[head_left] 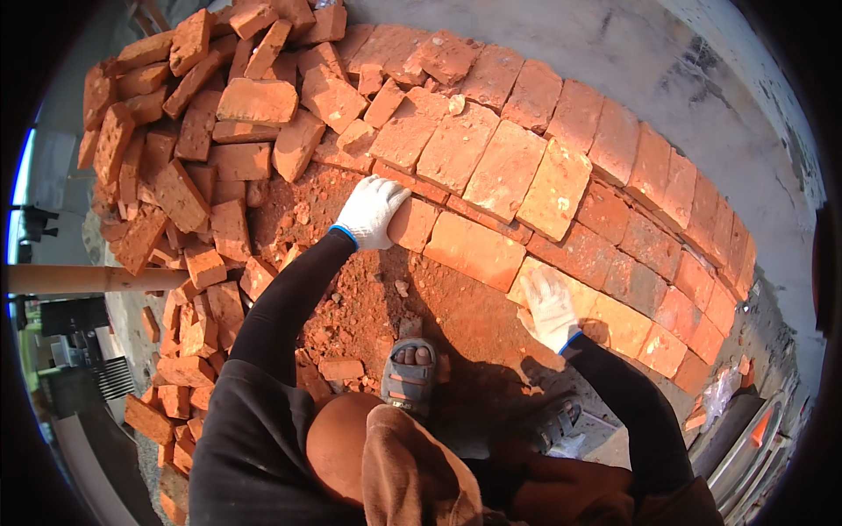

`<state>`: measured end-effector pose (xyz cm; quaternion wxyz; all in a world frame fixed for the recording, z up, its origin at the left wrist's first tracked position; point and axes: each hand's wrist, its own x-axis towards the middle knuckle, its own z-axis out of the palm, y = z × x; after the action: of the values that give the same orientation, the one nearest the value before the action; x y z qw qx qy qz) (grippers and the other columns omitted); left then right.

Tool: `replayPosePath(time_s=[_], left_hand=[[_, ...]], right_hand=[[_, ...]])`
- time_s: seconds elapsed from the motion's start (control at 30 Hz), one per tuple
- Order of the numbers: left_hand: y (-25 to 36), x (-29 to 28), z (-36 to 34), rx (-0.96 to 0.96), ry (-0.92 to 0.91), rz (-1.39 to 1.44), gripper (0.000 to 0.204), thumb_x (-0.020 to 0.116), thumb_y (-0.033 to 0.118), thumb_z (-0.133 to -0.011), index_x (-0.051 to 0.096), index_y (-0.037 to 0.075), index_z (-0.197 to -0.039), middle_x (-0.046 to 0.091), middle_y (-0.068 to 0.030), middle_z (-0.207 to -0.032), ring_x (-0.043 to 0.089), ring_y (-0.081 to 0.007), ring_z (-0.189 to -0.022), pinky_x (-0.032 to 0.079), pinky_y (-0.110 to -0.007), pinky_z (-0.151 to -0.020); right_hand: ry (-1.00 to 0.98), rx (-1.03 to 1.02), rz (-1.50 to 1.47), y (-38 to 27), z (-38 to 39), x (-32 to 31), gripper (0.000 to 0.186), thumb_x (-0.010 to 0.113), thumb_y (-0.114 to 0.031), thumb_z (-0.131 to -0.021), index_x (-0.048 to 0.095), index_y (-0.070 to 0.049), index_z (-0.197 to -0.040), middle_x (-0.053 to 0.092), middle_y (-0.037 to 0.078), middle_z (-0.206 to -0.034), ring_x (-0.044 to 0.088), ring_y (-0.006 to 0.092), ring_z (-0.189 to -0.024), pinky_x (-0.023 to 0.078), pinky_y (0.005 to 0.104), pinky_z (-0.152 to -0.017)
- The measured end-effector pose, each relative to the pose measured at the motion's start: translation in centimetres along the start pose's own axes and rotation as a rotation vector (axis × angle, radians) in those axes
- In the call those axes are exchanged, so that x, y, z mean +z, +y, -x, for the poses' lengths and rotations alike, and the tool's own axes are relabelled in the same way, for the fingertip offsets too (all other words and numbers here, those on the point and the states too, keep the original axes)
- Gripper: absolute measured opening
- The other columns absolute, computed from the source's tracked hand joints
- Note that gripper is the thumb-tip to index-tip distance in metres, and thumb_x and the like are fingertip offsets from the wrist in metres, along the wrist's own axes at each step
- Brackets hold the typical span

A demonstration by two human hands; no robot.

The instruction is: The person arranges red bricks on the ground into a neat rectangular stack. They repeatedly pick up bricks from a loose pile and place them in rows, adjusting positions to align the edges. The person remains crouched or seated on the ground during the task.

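My left hand (373,212), in a white knitted glove with a blue cuff edge, is closed against the left end of an orange-red brick (412,224) in the nearest row. Its fingers lie together beside the brick, and the thumb is hidden. Farther right along that row, my right hand (549,309), gloved the same way, rests on a brick (511,292) with its thumb out to the side and its fingers stretched forward. Behind both hands, rows of flat bricks (507,172) rise like steps in a curved stack.
A jumbled heap of bricks (254,103) fills the far left and runs down the left side. Red brick rubble (351,302) covers the floor before me, near my sandalled foot (410,373). A wooden pole (96,279) juts in at left; clear plastic (721,393) lies at right.
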<state>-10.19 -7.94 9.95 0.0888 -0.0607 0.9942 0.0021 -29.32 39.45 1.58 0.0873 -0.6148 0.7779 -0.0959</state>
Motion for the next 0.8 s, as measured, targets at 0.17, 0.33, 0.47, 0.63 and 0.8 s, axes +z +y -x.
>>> replayPosePath(time_s=[0.17, 0.33, 0.47, 0.63, 0.8], left_hand=[[-0.4, -0.5, -1.8, -0.049, -0.004, 0.020, 0.104, 0.102, 0.034, -0.073, 0.061, 0.008, -0.166, 0.063, -0.0175, -0.159, 0.058, -0.0402, -0.152, 0.041, -0.055, -0.135], [0.0, 0.6, -1.1, -0.076, -0.032, 0.047, 0.117, 0.105, 0.034, -0.076, 0.050, 0.008, -0.176, 0.057, -0.0175, -0.168, 0.051, -0.0416, -0.160, 0.043, -0.056, -0.134], [1.2, 1.1, -1.1, -0.155, -0.148, 0.010, 0.139, 0.109, 0.040, -0.074, 0.033, 0.009, -0.186, 0.042, -0.0190, -0.185, 0.037, -0.0440, -0.173, 0.033, -0.061, -0.141], [4.2, 2.4, -2.0, -0.219, 0.282, 0.238, 0.144, 0.087, 0.084, -0.088, 0.029, -0.005, -0.184, 0.036, -0.0391, -0.183, 0.031, -0.0589, -0.172, 0.026, -0.068, -0.141], [8.7, 5.7, -1.2, -0.488, 0.179, 0.269, 0.125, 0.070, 0.077, -0.104, 0.029, -0.011, -0.182, 0.026, -0.0419, -0.188, 0.022, -0.0612, -0.176, 0.017, -0.070, -0.143]], right_hand=[[-0.039, 0.012, -0.005, 0.4, -0.3, 0.2, 0.088, 0.083, -0.041, -0.100, 0.053, -0.006, -0.175, 0.050, 0.023, -0.179, 0.042, 0.0500, -0.169, 0.033, 0.0646, -0.140], [-0.002, 0.012, 0.022, 0.3, -0.8, 0.4, 0.089, 0.084, -0.042, -0.099, 0.053, -0.006, -0.174, 0.049, 0.022, -0.179, 0.043, 0.0493, -0.168, 0.036, 0.0641, -0.138], [-0.015, 0.025, 0.001, 0.1, -0.9, 0.0, 0.092, 0.086, -0.044, -0.097, 0.053, -0.006, -0.174, 0.048, 0.022, -0.180, 0.042, 0.0492, -0.168, 0.038, 0.0640, -0.136], [0.069, 0.044, -0.060, -0.2, -0.9, -1.4, 0.095, 0.088, -0.048, -0.097, 0.053, -0.006, -0.174, 0.048, 0.022, -0.179, 0.041, 0.0497, -0.169, 0.036, 0.0646, -0.137], [0.102, 0.012, 0.027, -0.3, -2.6, -2.3, 0.105, 0.084, -0.058, -0.096, 0.049, 0.001, -0.175, 0.045, 0.027, -0.182, 0.034, 0.0516, -0.172, 0.022, 0.0665, -0.144]])
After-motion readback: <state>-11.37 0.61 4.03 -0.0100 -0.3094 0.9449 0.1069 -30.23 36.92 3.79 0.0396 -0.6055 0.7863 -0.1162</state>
